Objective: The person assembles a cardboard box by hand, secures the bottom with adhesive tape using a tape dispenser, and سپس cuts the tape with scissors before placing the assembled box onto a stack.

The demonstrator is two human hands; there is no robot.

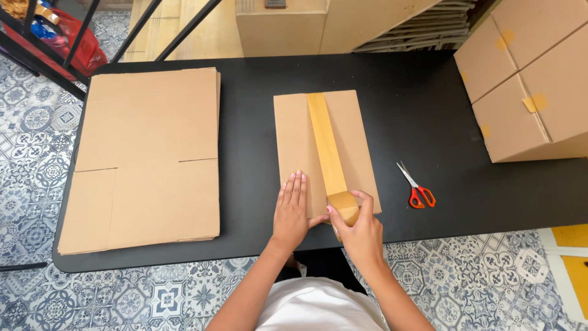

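You stand at a black table (398,92) over a patterned blue tile floor (37,153), with a stack of sealed cardboard boxes (527,79) at your right and more cartons past the far edge. A pile of flattened cardboard sheets (147,159) covers the table's left part, well apart from your hands. In the middle lies 1 folded cardboard box (300,147), its long axis running straight away from you. A strip of brown tape (324,144) follows that axis from the far edge to the near one, ending at the tape roll (345,205). Your right hand (361,236) is clamped on that roll at the box's near edge, so the strip lies dead ahead of the grip. Your left hand (291,211) grips nothing: it lies flat, fingers together, pressing the box just left of the strip. Red-handled scissors (416,187) lie to the right, nearer your right hand.
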